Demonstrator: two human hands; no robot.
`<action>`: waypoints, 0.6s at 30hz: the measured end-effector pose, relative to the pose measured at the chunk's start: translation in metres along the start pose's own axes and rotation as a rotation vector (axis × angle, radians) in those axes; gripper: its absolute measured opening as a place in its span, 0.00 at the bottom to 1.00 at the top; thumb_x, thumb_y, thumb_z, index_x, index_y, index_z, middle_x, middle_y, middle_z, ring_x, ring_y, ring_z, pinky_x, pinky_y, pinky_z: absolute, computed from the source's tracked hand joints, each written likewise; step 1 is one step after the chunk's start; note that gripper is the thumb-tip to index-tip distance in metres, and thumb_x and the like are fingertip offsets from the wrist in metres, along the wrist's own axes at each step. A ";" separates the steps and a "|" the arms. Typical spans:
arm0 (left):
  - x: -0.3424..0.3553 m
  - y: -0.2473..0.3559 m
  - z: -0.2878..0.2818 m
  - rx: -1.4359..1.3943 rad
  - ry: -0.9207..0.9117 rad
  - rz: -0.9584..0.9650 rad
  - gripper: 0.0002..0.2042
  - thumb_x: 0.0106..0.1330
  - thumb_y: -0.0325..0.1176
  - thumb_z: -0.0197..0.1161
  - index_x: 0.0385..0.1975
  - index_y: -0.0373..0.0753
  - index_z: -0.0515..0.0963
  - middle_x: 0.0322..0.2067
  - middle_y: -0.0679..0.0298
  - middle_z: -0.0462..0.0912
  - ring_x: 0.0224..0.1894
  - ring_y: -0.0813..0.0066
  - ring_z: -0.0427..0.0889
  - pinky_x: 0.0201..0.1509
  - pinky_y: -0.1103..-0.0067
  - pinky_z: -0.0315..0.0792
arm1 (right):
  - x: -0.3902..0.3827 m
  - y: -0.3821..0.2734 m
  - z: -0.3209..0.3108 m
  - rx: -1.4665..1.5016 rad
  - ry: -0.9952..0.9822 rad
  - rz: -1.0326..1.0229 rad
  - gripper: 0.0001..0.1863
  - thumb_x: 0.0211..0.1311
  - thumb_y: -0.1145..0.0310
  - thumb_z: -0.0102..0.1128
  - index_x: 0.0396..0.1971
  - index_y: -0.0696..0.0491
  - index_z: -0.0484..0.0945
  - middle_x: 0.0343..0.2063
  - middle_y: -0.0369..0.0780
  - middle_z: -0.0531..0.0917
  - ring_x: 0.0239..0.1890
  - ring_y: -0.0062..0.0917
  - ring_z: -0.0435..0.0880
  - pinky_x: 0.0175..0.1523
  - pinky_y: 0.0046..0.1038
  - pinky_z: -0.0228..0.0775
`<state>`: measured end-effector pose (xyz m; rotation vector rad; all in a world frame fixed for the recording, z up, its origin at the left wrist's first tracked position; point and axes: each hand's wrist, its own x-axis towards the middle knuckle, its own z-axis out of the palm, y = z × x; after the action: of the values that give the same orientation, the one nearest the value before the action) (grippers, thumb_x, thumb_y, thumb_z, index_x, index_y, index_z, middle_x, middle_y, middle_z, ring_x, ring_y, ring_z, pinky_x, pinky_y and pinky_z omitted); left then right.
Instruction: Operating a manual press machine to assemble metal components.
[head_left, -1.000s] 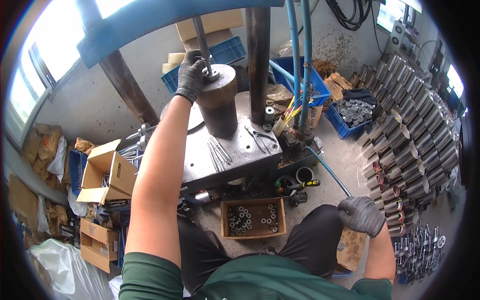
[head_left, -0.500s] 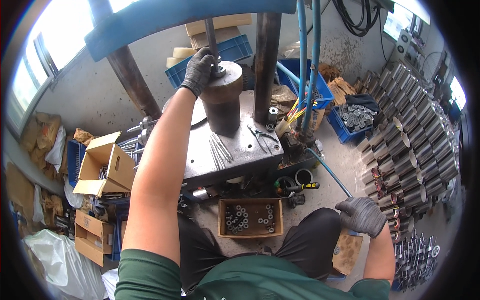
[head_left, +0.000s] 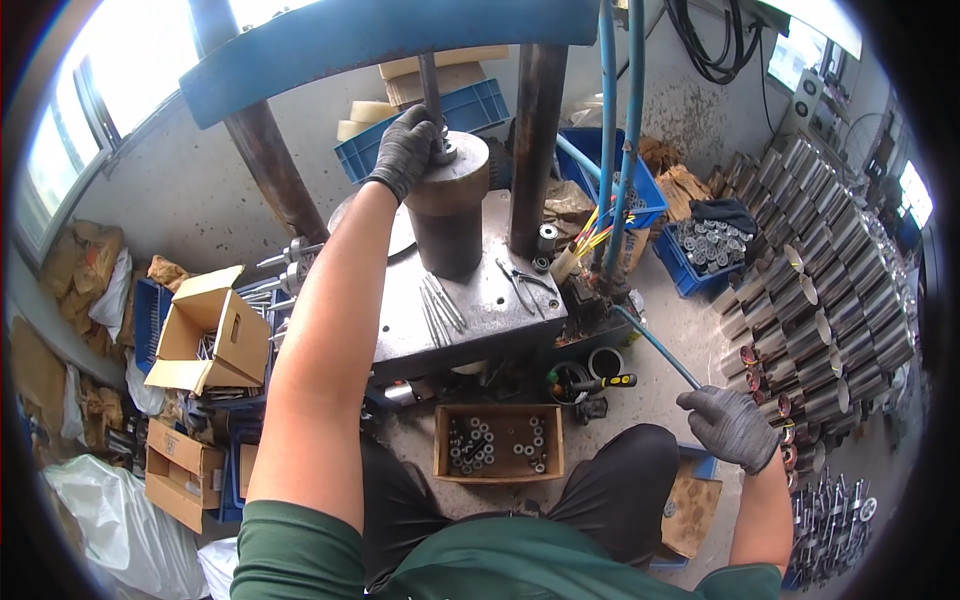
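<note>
Gloved fingers of my left hand (head_left: 405,150) close round the small metal fitting (head_left: 445,150) at the foot of a vertical steel rod (head_left: 430,75), atop a thick steel cylinder (head_left: 445,240). That cylinder stands on the press's metal bed (head_left: 395,330), beside several thin steel pins (head_left: 441,307) and a pair of pliers (head_left: 522,285). Low at the right, my gloved right hand (head_left: 728,425) grips the end of a blue lever (head_left: 655,345). Part of the fitting is hidden by my left fingers.
A blue crossbeam (head_left: 380,50) and steel columns (head_left: 530,150) frame the work. A wooden box of rings (head_left: 498,440) lies between my knees. Stacked metal tubes (head_left: 810,290) crowd the right, with blue crates (head_left: 700,275) behind. Cardboard boxes (head_left: 200,335) sit at the left.
The view has shifted slightly, with the press appearing further right. My left hand stays at the fitting, its wrist angle a little changed. My right hand and the lever's end sit slightly higher.
</note>
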<state>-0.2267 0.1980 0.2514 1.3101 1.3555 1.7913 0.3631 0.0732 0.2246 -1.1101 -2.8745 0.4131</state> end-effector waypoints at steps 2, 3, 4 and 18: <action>-0.004 0.002 0.005 0.000 0.027 0.021 0.12 0.65 0.24 0.51 0.43 0.35 0.80 0.32 0.65 0.79 0.33 0.77 0.77 0.41 0.79 0.75 | 0.000 0.006 0.002 0.002 0.011 -0.026 0.14 0.60 0.67 0.61 0.44 0.54 0.85 0.35 0.49 0.87 0.37 0.46 0.88 0.45 0.44 0.80; -0.004 0.002 0.004 -0.002 0.027 0.025 0.12 0.65 0.24 0.51 0.43 0.35 0.80 0.32 0.65 0.79 0.33 0.77 0.77 0.41 0.79 0.75 | 0.000 0.005 0.001 -0.001 0.014 -0.026 0.14 0.60 0.67 0.61 0.44 0.54 0.85 0.35 0.49 0.87 0.37 0.46 0.88 0.45 0.44 0.80; -0.004 0.002 0.004 0.022 0.025 0.018 0.12 0.65 0.25 0.52 0.44 0.36 0.80 0.33 0.65 0.80 0.33 0.77 0.77 0.41 0.80 0.75 | -0.001 0.004 -0.001 -0.056 -0.107 -0.026 0.14 0.60 0.68 0.61 0.45 0.54 0.85 0.36 0.49 0.87 0.39 0.46 0.88 0.46 0.44 0.80; -0.001 -0.003 0.000 -0.004 0.003 0.008 0.14 0.67 0.24 0.51 0.48 0.36 0.81 0.34 0.66 0.82 0.36 0.78 0.80 0.44 0.80 0.76 | 0.001 0.011 0.001 -0.011 -0.083 -0.048 0.15 0.62 0.65 0.60 0.46 0.54 0.85 0.33 0.48 0.87 0.36 0.46 0.88 0.44 0.44 0.80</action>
<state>-0.2271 0.1982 0.2481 1.3126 1.3499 1.8007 0.3690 0.0815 0.2211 -1.0478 -2.9719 0.4521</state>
